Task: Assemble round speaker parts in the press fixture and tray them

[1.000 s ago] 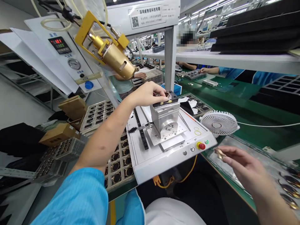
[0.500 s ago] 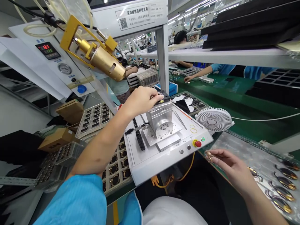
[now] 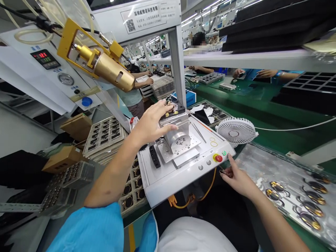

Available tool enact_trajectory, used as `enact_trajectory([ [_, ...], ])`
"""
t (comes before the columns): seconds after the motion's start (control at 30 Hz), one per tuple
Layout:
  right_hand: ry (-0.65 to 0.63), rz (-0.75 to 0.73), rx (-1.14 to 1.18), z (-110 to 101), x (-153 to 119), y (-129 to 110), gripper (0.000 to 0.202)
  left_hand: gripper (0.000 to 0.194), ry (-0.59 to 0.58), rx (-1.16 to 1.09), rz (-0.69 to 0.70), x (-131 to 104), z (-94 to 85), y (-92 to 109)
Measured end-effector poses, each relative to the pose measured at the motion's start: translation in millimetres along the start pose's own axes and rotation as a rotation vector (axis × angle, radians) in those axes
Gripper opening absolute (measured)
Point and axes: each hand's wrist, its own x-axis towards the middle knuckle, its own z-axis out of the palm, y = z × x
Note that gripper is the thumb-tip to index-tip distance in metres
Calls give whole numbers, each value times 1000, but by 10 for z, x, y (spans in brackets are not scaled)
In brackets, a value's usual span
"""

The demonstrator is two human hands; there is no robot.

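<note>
Silvery, machined metal makes up the block that I watch from here, standing square on the white machine base. On its top lies a black holder, and a small part sits there, half hidden behind fingers. The block seems to raise that part to a handy height and keep it steady. My left hand is spread beside it, thumb and fingers apart and clamped on nothing; whether a fingertip touches the holder I cannot tell.

My right hand has its lower fingers curled around a small dark piece, tucked away, I judge, so the forefinger stays free. That finger reaches out to the green-ringed button, right of the red knob; I cannot make out whether it presses.

Tweezers and two thin yellow loops lie flat right of the block, probably kept within reach. Above on the left hangs a smooth gold cylinder, tilted and slotted. Farther right stands a round, ribbed white fan; nearer, glossy dark discs with gold edges and thin tails rest on crinkled clear plastic, spaced apart, perhaps to spare their surfaces.
</note>
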Motion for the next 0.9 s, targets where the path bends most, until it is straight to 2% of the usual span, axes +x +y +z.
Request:
enact_trajectory([
  [0.1,17,-8,-158,30,8,6,97,64,319,-106,-28,-416,215,149],
  [0.17,6,-11,-244,22,6,-9,93,49,499,-242,-24,-788,501,311],
  [0.23,-6,-16,-295,7,-1,-41,90,32,474,-432,-68,-1176,861,498],
  [0.33,7,-12,-347,4,-26,-96,86,13,279,-692,-278,-1686,1370,766],
  [0.4,31,-16,-364,16,-40,-127,84,12,134,-816,-357,-1938,1598,899],
  [0.47,53,-13,-364,20,-38,-160,83,12,29,-899,-377,-2107,1726,979],
  [0.53,64,6,-354,-10,-17,-202,82,10,-31,-953,-410,-2193,1788,1017],
  [0.63,42,14,-291,-122,-11,-288,79,6,-94,-1022,-552,-2189,1842,1046],
  [0.73,27,-83,-108,-176,-162,-387,70,22,-151,-1193,-770,-2086,1921,1101],
  [0.8,-14,-225,132,-81,-352,-453,68,41,-159,-1388,-880,-2013,2001,1158],
  [0.9,-36,-413,408,253,-644,-539,79,64,-127,-1670,-895,-1952,2137,1243],
])
